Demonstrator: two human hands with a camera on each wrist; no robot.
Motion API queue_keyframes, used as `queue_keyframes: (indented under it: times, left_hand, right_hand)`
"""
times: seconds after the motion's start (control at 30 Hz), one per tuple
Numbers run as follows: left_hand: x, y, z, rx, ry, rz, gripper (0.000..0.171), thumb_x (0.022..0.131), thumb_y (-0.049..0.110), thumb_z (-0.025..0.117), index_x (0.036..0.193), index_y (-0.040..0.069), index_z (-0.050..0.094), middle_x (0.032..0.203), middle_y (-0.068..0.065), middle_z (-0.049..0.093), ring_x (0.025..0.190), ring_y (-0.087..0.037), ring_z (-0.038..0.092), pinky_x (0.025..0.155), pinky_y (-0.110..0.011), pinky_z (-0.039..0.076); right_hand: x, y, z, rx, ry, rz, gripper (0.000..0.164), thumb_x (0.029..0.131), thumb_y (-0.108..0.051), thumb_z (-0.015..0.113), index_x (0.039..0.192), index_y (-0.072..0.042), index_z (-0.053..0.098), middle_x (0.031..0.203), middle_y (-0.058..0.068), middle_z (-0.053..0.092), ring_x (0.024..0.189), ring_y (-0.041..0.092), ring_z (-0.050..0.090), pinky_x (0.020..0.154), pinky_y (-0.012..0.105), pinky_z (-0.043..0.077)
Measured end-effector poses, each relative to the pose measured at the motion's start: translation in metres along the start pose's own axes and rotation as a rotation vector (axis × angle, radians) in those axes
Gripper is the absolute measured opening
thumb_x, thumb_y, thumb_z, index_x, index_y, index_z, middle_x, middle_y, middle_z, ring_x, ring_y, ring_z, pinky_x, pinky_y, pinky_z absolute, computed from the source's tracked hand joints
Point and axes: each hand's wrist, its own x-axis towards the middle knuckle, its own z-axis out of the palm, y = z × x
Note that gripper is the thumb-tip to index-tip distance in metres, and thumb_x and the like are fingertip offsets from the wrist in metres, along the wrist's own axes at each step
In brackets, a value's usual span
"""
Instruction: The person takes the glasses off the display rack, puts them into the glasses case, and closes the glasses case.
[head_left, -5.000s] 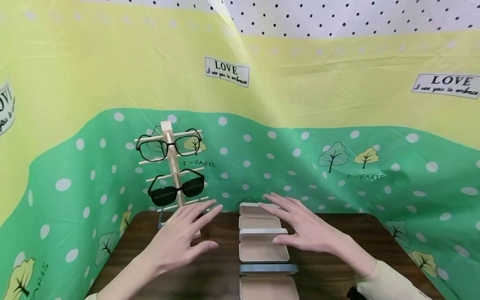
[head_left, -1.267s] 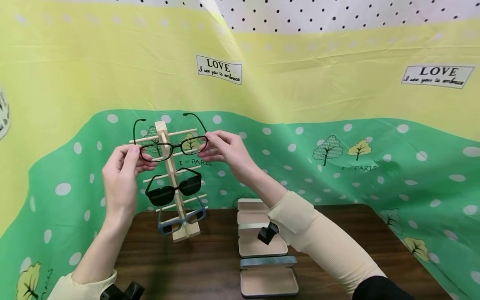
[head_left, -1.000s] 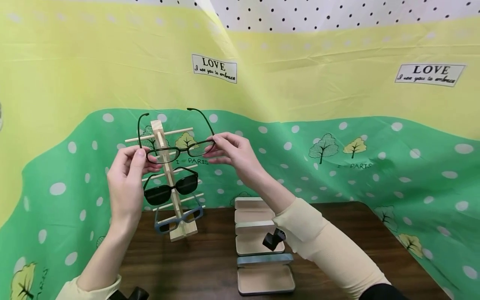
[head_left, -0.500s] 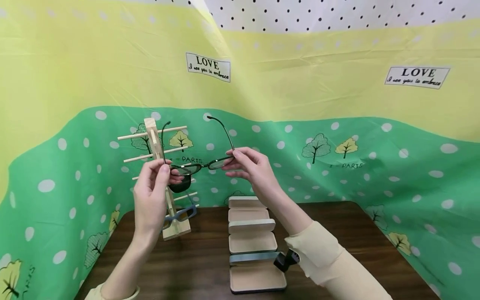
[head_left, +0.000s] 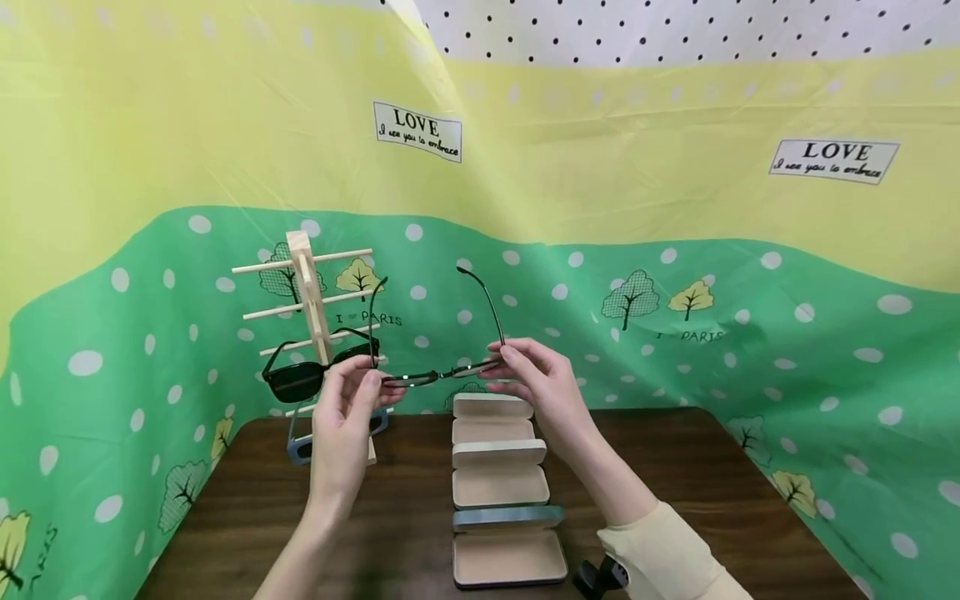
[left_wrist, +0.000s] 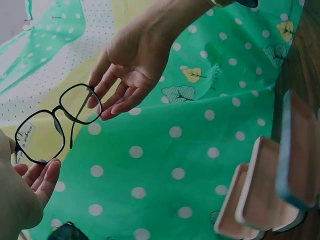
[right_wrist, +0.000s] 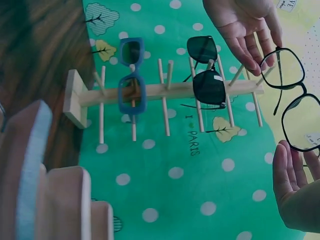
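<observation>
Black-framed eyeglasses [head_left: 411,380] are held up over the table between both hands, lenses tilted nearly flat and both temple arms unfolded, pointing away. My left hand [head_left: 341,425] pinches the left end of the frame between thumb and fingers. At the other end, my right hand [head_left: 547,392] pinches the frame near its hinge. Behind the left hand stands a wooden display rack [head_left: 307,283] with its upper pegs bare. Black sunglasses [head_left: 296,382] hang on its middle pegs, partly covered by that hand. Below them are blue-framed glasses [right_wrist: 131,75], mostly hidden in the head view.
Three open glasses cases stand in a column on the table: a blue-lidded case [head_left: 510,558] nearest, a pale-lidded case [head_left: 501,487] behind it, and another pale case [head_left: 493,429] farthest. The brown wooden table [head_left: 675,467] ends against a patterned curtain [head_left: 525,317].
Both hands reached the rack, lifted the eyeglasses off its top pegs, and brought them right and downward toward the cases. The frame has tilted flatter. The view has shifted slightly.
</observation>
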Motion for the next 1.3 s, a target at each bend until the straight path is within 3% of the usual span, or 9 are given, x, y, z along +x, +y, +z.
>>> queue_keyframes:
  times: [0.6, 0.83, 1.03, 1.3]
  left_hand:
    - [-0.026, -0.041, 0.02, -0.031, -0.033, -0.1, 0.042, 0.108, 0.018, 0.053, 0.15, 0.02, 0.047, 0.11, -0.014, 0.067, 0.096, -0.022, 0.076, 0.09, -0.025, 0.061]
    - [-0.035, -0.051, 0.026, 0.01, -0.05, -0.089, 0.048, 0.108, 0.02, 0.053, 0.155, 0.027, 0.044, 0.111, -0.015, 0.069, 0.093, -0.016, 0.076, 0.09, -0.024, 0.06]
    - [-0.045, -0.058, 0.028, 0.089, -0.064, -0.116, 0.05, 0.108, 0.027, 0.054, 0.156, 0.036, 0.041, 0.113, -0.014, 0.073, 0.094, -0.016, 0.077, 0.094, -0.016, 0.055]
    - [-0.058, -0.07, 0.031, 0.106, -0.105, -0.117, 0.049, 0.108, 0.027, 0.055, 0.154, 0.037, 0.044, 0.11, -0.006, 0.075, 0.091, -0.007, 0.076, 0.095, -0.019, 0.056]
  right_hand:
    - [-0.044, 0.048, -0.023, 0.022, 0.098, 0.045, 0.042, 0.105, -0.024, 0.061, 0.129, 0.01, 0.059, 0.112, 0.01, 0.073, 0.102, 0.022, 0.077, 0.092, 0.037, 0.062]
    - [-0.055, 0.06, -0.029, 0.015, 0.131, 0.064, 0.037, 0.104, -0.025, 0.062, 0.129, 0.004, 0.061, 0.111, 0.005, 0.074, 0.105, 0.021, 0.075, 0.091, 0.038, 0.062]
    - [-0.066, 0.069, -0.032, 0.001, 0.168, 0.07, 0.038, 0.105, -0.023, 0.061, 0.132, 0.003, 0.062, 0.109, 0.003, 0.076, 0.102, 0.022, 0.076, 0.09, 0.037, 0.063]
    - [-0.082, 0.077, -0.037, -0.033, 0.224, 0.08, 0.035, 0.104, -0.019, 0.063, 0.132, 0.002, 0.063, 0.109, 0.008, 0.076, 0.094, 0.024, 0.078, 0.088, 0.039, 0.063]
